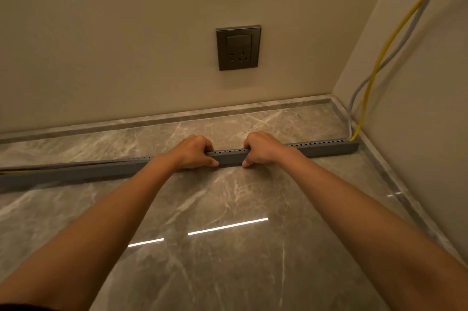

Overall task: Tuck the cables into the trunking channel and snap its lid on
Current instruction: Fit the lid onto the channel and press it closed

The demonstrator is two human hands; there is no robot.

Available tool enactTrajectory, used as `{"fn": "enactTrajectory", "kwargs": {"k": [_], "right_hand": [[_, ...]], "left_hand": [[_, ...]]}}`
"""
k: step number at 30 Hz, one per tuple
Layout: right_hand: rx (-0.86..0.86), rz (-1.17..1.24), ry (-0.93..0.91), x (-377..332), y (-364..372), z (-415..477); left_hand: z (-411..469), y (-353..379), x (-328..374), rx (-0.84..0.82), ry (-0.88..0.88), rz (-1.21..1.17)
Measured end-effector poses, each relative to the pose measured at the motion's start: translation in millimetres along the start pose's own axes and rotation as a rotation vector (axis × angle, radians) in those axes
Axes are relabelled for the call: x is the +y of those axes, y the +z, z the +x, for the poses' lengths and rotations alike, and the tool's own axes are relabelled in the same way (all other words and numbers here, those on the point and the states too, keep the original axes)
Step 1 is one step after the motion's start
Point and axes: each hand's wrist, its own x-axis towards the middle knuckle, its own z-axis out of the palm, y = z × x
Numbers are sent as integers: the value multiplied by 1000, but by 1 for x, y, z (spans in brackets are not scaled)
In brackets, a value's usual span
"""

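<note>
**Both hands pressing the lid down mid-run**

From where I stand, the grey trunking channel [326,149] lies along the marble floor [228,209], running from the corner on the right out past the left edge of view, a little way out from the wall. The left hand [193,152] and the right hand [263,149] sit close together on its middle stretch, each curled over the top with fingers behind and thumb on the near face, pinching it firmly. I judge they are squeezing the lid [229,151] onto the channel there, working side by side so the clip seats evenly.

The yellow cable [379,62] and the grey cable [395,52] drop down the right wall and enter the channel's end at the corner. To the far left a strip of yellow shows in the top, so that part looks uncovered yet. A wall socket [238,47] sits above, unused
</note>
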Motion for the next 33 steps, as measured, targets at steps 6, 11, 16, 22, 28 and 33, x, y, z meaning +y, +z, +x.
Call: {"fn": "enactTrajectory", "kwargs": {"k": [6,11,16,22,28,33], "right_hand": [[23,106,-52,-31,20,8],[102,42,-55,-35,25,8],[143,12,-34,-37,26,5],[74,7,33,-51,21,5],[74,78,-15,-80,35,14],[113,83,-49,-101,49,21]], "left_hand": [[-7,5,-10,60,15,62],[-8,7,-9,110,46,151],[-9,11,-9,153,74,147],[-21,1,-31,99,46,-1],[-36,-12,-71,67,-18,-3],[-37,-6,-72,132,2,106]]}}
